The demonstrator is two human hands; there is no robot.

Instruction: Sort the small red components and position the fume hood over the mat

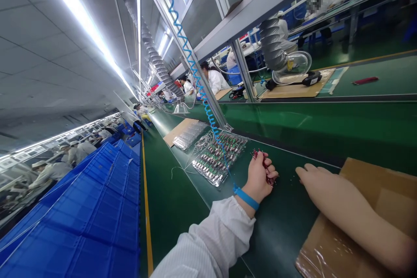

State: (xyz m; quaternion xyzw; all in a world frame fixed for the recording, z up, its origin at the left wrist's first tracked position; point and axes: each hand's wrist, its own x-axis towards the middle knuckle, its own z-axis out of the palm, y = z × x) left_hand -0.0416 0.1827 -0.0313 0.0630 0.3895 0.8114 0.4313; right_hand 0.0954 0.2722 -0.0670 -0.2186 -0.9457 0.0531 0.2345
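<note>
My left hand (pixel 260 173), with a blue wrist strap (pixel 246 198) and a white sleeve, is closed around a bundle of dark red wires (pixel 267 169) above the green bench (pixel 276 226). A coiled blue cord runs up from the strap. To the right, my right hand (pixel 314 176) hangs over the bench beside a cardboard sheet (pixel 365 195); its fingers point down and are mostly hidden. Left of my left hand, a clear tray of circuit boards (pixel 218 156) lies on the bench, with white cable (pixel 203 141) at its edge.
A second clear tray (pixel 189 135) rests on cardboard farther up the bench. A metal post (pixel 211 95) rises behind the boards. Blue bins (pixel 97 208) stand at the left across the aisle. Beyond the conveyor (pixel 309 126) lie a black tool and one red bundle (pixel 365 81). People work in the distance.
</note>
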